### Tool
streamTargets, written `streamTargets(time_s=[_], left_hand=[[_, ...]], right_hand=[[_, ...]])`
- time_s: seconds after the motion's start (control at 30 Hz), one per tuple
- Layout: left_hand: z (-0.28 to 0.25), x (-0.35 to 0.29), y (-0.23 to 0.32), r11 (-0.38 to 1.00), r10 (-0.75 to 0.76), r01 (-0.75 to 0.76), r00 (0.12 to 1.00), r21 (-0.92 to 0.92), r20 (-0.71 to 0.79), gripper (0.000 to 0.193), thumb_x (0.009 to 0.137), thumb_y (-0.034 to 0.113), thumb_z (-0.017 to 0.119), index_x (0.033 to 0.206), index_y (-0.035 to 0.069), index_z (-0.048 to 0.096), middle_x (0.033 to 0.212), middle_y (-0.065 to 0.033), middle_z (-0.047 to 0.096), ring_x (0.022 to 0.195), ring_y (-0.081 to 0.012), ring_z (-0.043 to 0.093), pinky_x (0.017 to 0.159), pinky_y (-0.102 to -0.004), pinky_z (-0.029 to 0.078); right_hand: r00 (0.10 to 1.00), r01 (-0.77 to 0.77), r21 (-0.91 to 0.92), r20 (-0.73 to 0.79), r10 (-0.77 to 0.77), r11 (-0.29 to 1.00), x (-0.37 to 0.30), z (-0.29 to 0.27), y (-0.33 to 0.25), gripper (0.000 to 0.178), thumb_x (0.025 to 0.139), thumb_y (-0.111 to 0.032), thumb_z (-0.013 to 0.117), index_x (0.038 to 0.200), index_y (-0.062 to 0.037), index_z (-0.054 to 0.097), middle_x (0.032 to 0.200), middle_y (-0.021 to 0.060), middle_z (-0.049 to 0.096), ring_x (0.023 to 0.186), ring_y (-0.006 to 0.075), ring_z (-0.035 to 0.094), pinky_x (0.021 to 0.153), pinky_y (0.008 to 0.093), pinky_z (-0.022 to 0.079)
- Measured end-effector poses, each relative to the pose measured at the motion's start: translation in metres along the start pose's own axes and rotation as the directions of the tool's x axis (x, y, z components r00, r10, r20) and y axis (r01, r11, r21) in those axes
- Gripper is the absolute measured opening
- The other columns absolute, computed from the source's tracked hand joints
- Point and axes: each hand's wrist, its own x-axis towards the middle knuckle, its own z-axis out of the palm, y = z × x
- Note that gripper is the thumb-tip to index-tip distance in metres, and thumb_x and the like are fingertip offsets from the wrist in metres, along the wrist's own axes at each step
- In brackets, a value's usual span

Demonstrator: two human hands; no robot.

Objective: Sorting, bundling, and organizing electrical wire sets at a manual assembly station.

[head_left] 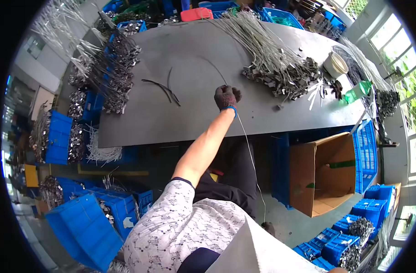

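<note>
In the head view, the left hand (pixel 226 96), in a dark glove with a blue band at the wrist, is out over the middle of the tabletop (pixel 171 123). I see its fingers curled closed around a thin wire (pixel 247 136). One end of the wire pokes out past the knuckles toward the far side and bends to the left; the rest drops over the near edge and runs down beside the dark trousers. It reaches the right hand (pixel 268 228), also dark-gloved, low by the body and partly hidden by white cloth (pixel 258 250). I cannot tell from here whether those fingers pinch the wire.

To the left of the left hand I have a few dark strips (pixel 162 88) lying loose, some crossing. To its right is a big bundle (pixel 262 43) of pale wires, their near ends crowded with small metal pieces. Past that I make out white strips (pixel 314 94), a white tub (pixel 336 64) tipped over, and a green bottle (pixel 358 92) on its side. A red container (pixel 196 14) sits at the far edge. Another heap (pixel 119 84) of metal pieces and wires lines the left end. Below the near edge, on the right, an open carton (pixel 302 177) stands against a blue crate (pixel 366 157).
</note>
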Motion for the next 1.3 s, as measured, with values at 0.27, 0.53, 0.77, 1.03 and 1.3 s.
streamTargets(time_s=[0.27,0.53,0.77,1.03,1.3], left_hand=[[0.003,0.007,0.013,0.980,0.163,-0.187,0.955,-0.075,-0.247,0.004,0.099,0.011,0.053,0.098,0.007,0.052,0.070,-0.0087,0.061,0.049,-0.0215,0.062,0.040,-0.0331,0.050],[-0.017,-0.015,-0.013,0.959,0.089,-0.112,0.991,0.262,0.098,0.009,0.090,0.008,0.060,0.089,-0.001,0.060,0.069,-0.0119,0.066,0.055,-0.0214,0.065,0.051,-0.0339,0.055],[-0.068,-0.100,-0.075,0.877,-0.375,0.251,0.891,0.410,0.256,0.012,0.090,0.011,0.060,0.086,-0.001,0.062,0.067,-0.0107,0.067,0.057,-0.0216,0.067,0.054,-0.0343,0.057],[-0.030,-0.058,-0.014,0.917,-0.252,0.069,0.864,0.393,0.437,0.022,0.094,0.023,0.069,0.090,0.001,0.069,0.075,-0.0042,0.069,0.065,-0.0126,0.066,0.064,-0.0296,0.055],[-0.040,-0.147,-0.025,0.849,-0.356,0.047,0.787,0.526,0.504,0.022,0.096,0.020,0.069,0.101,-0.002,0.072,0.090,-0.0048,0.071,0.080,-0.0091,0.063,0.075,-0.0259,0.051]], right_hand=[[0.998,-0.058,-0.079,-0.001,0.058,0.995,-0.033,0.003,-0.022,0.018,0.081,-0.006,0.064,0.098,-0.0056,0.070,0.097,0.0253,0.065,0.090,0.0436,0.066,0.075,0.0477,0.055],[0.991,0.091,0.045,-0.101,-0.086,0.995,0.000,-0.003,-0.043,0.019,0.082,-0.003,0.062,0.100,-0.0034,0.069,0.099,0.0256,0.065,0.089,0.0443,0.065,0.075,0.0478,0.054],[0.991,0.056,-0.093,-0.118,-0.067,0.994,0.038,-0.026,-0.071,0.018,0.089,-0.008,0.055,0.100,-0.0016,0.067,0.095,0.0270,0.064,0.092,0.0480,0.062,0.075,0.0496,0.051],[0.910,0.315,0.051,-0.301,-0.287,0.948,0.102,-0.099,-0.155,0.015,0.093,-0.013,0.061,0.101,-0.0021,0.067,0.096,0.0262,0.067,0.091,0.0443,0.064,0.073,0.0463,0.052],[0.892,0.370,0.907,-0.407,0.196,0.203,0.230,-0.174,-0.367,0.037,0.103,-0.036,0.049,0.119,-0.0049,0.063,0.094,0.0079,0.069,0.076,0.0167,0.066,0.063,0.0310,0.052]])
